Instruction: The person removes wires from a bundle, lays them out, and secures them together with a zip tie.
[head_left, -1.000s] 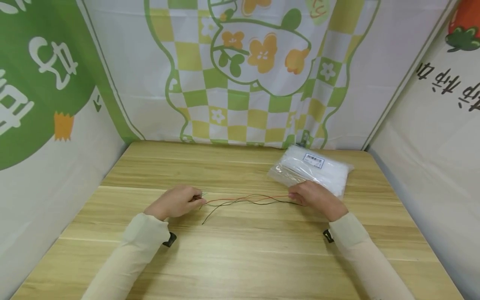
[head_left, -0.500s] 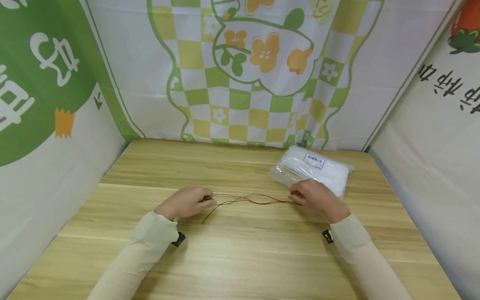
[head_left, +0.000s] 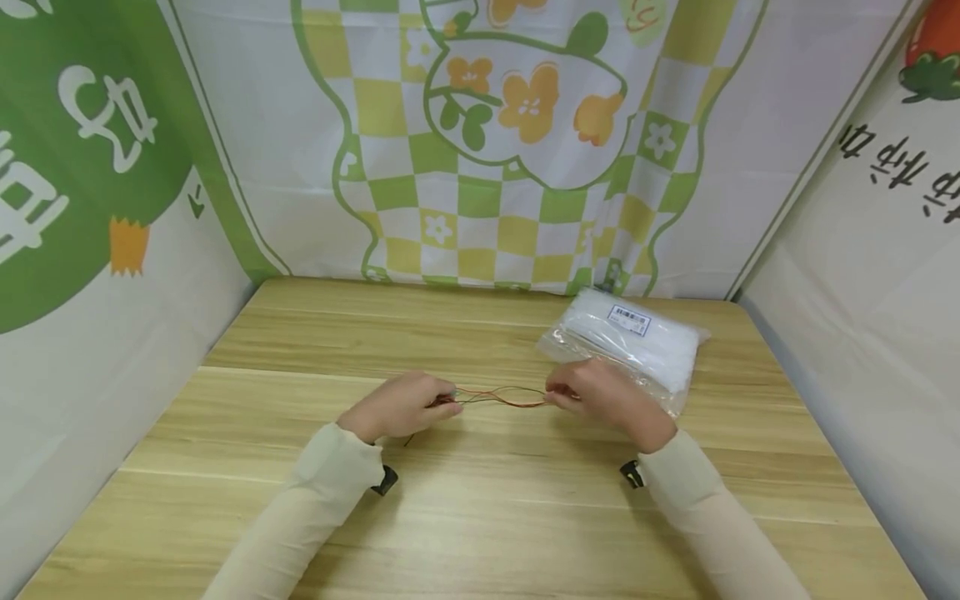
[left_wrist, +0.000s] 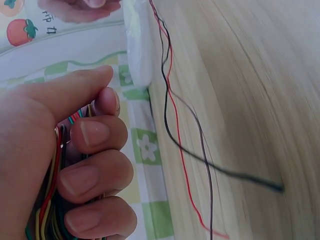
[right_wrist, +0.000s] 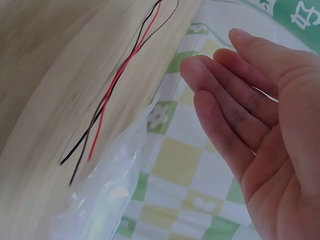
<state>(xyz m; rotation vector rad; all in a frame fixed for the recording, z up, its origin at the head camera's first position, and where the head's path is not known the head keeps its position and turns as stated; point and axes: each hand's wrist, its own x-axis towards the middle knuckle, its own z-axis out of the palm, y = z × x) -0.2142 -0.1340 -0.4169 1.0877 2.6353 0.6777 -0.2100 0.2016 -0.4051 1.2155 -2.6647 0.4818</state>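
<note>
Several thin wires (head_left: pixel 498 397), red, black and dark green, lie across the wooden table (head_left: pixel 480 517) between my hands. My left hand (head_left: pixel 420 402) grips a bunch of coloured wires (left_wrist: pixel 52 175), with its fingers (left_wrist: pixel 95 160) curled round them. Loose strands (left_wrist: pixel 172 110) trail from it over the table. My right hand (head_left: pixel 577 392) hovers over the wires' far ends (right_wrist: pixel 120 75). In the right wrist view that hand (right_wrist: pixel 250 115) has straight fingers and holds nothing.
A clear plastic bag (head_left: pixel 626 337) of white contents with a barcode label lies at the back right, just behind my right hand, and also shows as bag (right_wrist: pixel 105 200). Printed cloth walls (head_left: pixel 487 142) enclose the table on three sides.
Both hands have moved toward each other. The left hand went right, gathering more wire, and the right hand slid left, so the stretch of wire between them is shorter.
</note>
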